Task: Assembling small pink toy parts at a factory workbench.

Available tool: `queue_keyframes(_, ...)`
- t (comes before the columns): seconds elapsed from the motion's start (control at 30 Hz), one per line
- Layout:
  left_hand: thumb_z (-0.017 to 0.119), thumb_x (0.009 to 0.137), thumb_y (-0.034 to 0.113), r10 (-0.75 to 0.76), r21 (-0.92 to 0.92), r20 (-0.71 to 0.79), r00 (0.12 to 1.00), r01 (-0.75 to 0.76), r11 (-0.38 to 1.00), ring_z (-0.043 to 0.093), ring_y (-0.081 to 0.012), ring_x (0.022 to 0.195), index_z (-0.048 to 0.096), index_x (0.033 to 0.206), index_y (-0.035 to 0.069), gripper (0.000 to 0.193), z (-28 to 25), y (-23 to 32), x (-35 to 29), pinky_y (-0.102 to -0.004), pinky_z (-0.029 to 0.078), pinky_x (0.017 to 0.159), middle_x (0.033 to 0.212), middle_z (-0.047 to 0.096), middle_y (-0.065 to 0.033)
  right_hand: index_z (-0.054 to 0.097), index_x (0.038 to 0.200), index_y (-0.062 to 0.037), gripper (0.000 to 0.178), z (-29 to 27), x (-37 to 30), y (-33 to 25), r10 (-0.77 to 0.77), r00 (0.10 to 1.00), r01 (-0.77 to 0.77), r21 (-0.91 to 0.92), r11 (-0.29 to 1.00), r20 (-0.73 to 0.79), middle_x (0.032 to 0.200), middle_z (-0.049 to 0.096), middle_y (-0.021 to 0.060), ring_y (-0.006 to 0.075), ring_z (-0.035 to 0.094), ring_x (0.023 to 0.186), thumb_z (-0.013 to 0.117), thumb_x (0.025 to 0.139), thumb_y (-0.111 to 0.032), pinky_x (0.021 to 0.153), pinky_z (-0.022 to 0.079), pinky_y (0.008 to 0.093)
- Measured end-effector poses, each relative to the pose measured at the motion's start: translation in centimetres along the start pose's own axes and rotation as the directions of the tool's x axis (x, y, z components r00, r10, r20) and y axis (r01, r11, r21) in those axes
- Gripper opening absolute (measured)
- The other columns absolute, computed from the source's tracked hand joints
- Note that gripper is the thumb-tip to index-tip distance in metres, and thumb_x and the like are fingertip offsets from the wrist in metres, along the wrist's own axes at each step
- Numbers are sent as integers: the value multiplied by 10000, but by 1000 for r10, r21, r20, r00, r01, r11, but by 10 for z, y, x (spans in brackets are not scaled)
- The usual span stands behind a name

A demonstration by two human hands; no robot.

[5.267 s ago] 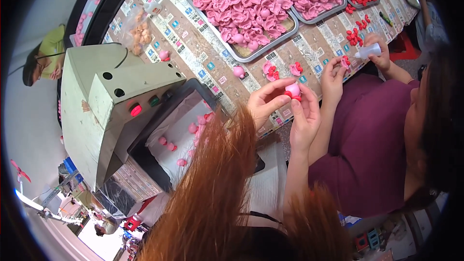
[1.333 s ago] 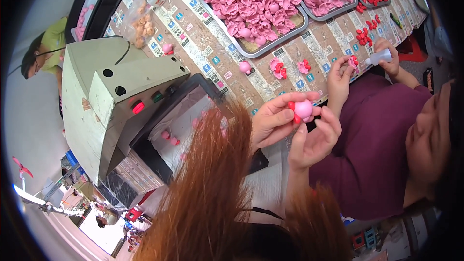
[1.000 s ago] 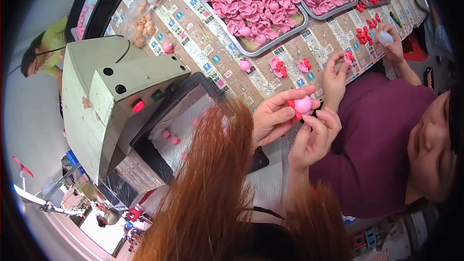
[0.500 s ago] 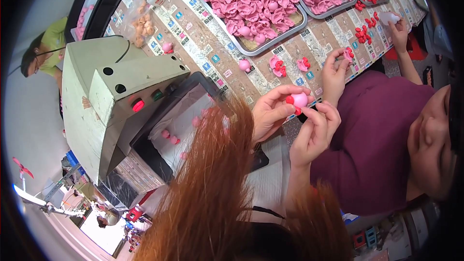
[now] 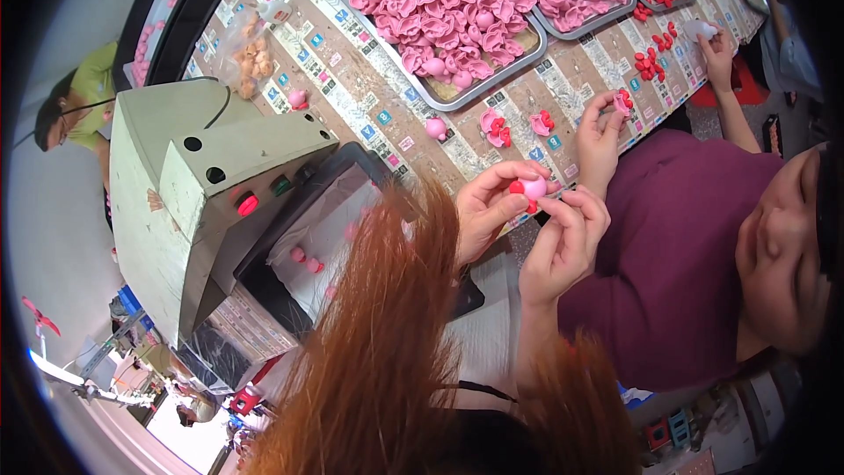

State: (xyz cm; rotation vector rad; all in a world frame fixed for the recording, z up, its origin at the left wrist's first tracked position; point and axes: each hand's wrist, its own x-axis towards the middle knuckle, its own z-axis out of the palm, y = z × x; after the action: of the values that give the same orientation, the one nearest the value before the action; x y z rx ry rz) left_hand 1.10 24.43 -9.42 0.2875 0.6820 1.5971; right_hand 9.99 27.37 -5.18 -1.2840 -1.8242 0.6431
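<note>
The left hand (image 5: pixel 482 213) pinches a pink ball with red parts (image 5: pixel 533 188) beside the counter's (image 5: pixel 352 79) near edge, presumably to steady it for the right hand (image 5: pixel 565 242). That hand's fingers are narrowed at its red side — whether they grip is hard to tell. Counter surface separates it from the grey-rimmed tray (image 5: pixel 489 88); a co-worker's hand (image 5: pixel 599 141) narrows the room rightward.

A small, smooth pink ball-shaped piece (image 5: pixel 534 186) sits pinched in the left hand (image 5: pixel 482 213), just short of three o'clock from the view's centre. Red lobes (image 5: pixel 516 187) show at its nine and six o'clock; the right hand (image 5: pixel 565 236) has fingertips by its four-o'clock edge.
</note>
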Motion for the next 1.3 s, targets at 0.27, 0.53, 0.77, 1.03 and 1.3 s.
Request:
queue_keyframes(0.27,532,787,48,-19,49,-46,999,21,999,487,-236,1013,480,1034,16,254,-1,4,-2,-352,367,895,1112,447,-130,568,727,-19,154,0,2,-2,23,1000,-22,-74,997,18,850,512,89,258,480,905,465,682,86,803,380,342)
queue_keyframes(0.53,513,807,75,-28,134,-91,995,40,990,478,-182,987,478,1032,24,234,-6,10,-5,-295,376,845,1081,466,-105,569,736,-16,153,7,4,-7,1,997,2,-43,999,79,837,516,91,268,478,901,467,682,84,807,375,346)
queue_keyframes(0.77,536,804,120,-34,146,-125,992,52,988,457,-154,999,466,1054,12,281,-6,9,-1,-282,350,860,1075,486,-92,561,834,5,241,12,-3,0,251,965,-261,344,902,74,941,455,124,192,475,882,399,692,114,715,406,252)
queue_keyframes(1.03,571,746,57,234,857,-129,963,-10,515,492,-126,891,482,1062,15,331,-2,23,-2,-258,392,774,1050,524,-65,581,839,5,227,11,0,2,153,957,-199,174,964,248,923,457,81,148,466,838,400,738,98,651,375,209)
queue_keyframes(1.3,620,663,11,402,977,98,910,-165,136,510,-207,832,512,996,19,350,4,33,-4,-279,421,720,972,538,-104,582,825,17,231,7,3,7,290,917,-382,391,838,275,919,463,82,143,471,828,396,727,113,659,372,205)
